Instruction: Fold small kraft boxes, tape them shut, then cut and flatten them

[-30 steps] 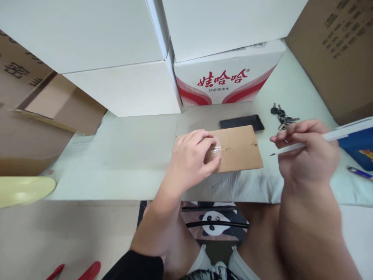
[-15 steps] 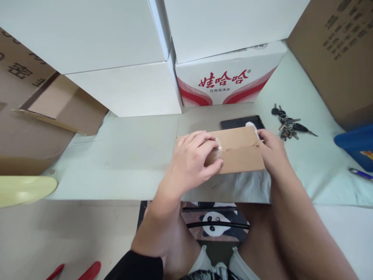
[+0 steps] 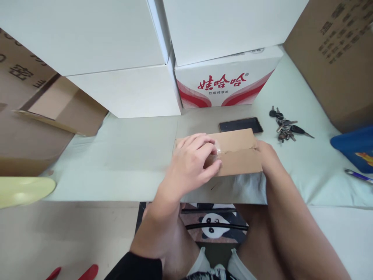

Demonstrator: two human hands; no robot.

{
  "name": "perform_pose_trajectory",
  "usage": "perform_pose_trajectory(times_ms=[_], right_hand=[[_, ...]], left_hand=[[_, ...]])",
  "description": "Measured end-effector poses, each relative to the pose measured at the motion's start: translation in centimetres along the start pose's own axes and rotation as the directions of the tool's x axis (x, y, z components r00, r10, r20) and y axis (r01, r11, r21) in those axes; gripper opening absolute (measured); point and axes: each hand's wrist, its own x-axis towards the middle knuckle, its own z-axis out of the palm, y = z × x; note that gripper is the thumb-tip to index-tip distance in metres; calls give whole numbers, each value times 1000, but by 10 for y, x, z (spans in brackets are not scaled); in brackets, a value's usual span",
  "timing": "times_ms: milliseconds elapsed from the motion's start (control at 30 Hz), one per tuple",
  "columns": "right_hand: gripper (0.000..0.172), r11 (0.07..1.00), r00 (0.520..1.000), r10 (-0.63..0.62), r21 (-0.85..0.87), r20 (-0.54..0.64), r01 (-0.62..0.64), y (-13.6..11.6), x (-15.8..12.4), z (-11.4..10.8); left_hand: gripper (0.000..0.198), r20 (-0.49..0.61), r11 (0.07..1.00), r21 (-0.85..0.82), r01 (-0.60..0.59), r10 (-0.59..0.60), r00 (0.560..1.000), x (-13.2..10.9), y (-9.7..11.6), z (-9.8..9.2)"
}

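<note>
A flat brown cardboard box [image 3: 239, 153] lies on the pale green table [image 3: 122, 155] in front of me. My left hand [image 3: 190, 163] rests on the box's left half, its fingers closed round a roll of clear tape [image 3: 215, 149] pressed to the top seam. My right hand [image 3: 265, 155] sits against the box's right end. Its fingers are curled down over the edge, and what they hold is hidden.
A black phone [image 3: 241, 125] lies just behind the box, with a bunch of keys [image 3: 284, 127] to its right. White cartons [image 3: 122, 77] and a red-printed carton [image 3: 224, 81] wall the back. Brown cartons [image 3: 338, 62] stand at both sides. A blue object [image 3: 354, 147] and a pen [image 3: 358, 175] lie far right.
My right hand, which held a white pen-like tool raised in the air, came down to the box's right end; the tool no longer shows. The left hand has stayed on the tape.
</note>
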Motion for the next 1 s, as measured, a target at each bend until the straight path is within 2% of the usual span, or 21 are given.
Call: perform_pose_trajectory(times_ms=[67, 133, 233, 300, 367, 467, 600, 700, 800, 867, 933, 1000], right_hand=[[25, 995, 998, -14, 96, -61, 19, -7, -2, -2], [29, 966, 984, -41, 246, -173, 83, -14, -6, -4], [24, 859, 942, -183, 421, -282, 293, -21, -15, -10], [26, 792, 903, -361, 433, -235, 429, -23, -21, -14], [36, 771, 853, -508, 378, -118, 512, -22, -26, -18], [52, 768, 804, -594, 314, 23, 558, -18, -28, -21], [61, 753, 789, -611, 351, 62, 556, -14, -26, -22], [56, 780, 821, -569, 346, 49, 521, -15, -25, -20], [47, 804, 853, -522, 339, 10, 488, -16, -24, -18], [44, 807, 862, -505, 338, -30, 485, -17, -23, -17], [42, 809, 867, -493, 330, -73, 487, -16, -23, -15], [41, 812, 872, -477, 323, -109, 485, -16, -22, -13]], left_hand=[[5, -4, 1000, -1, -4, 4, 1000, 0, -1, 1], [4, -10, 1000, -2, -5, 5, 1000, 0, -1, 1], [5, -16, 1000, -9, -6, 6, 1000, 0, 0, 2], [5, -15, 1000, -10, -9, 9, 1000, 0, -1, 2], [6, -11, 1000, -12, -12, 11, 1000, 0, -1, 2], [7, -12, 1000, -18, -17, 17, 1000, 1, -1, 2], [5, -68, 996, -63, -58, 54, 996, 0, -2, 2], [10, -255, 972, -204, -112, 58, 965, -2, -6, -2], [17, -457, 956, -276, -101, -38, 889, -4, -17, -7], [18, -532, 957, -285, -55, -110, 840, -4, -25, -7], [20, -549, 949, -316, 2, -184, 816, -4, -31, -4], [22, -521, 932, -358, 56, -250, 817, -2, -33, 0]])
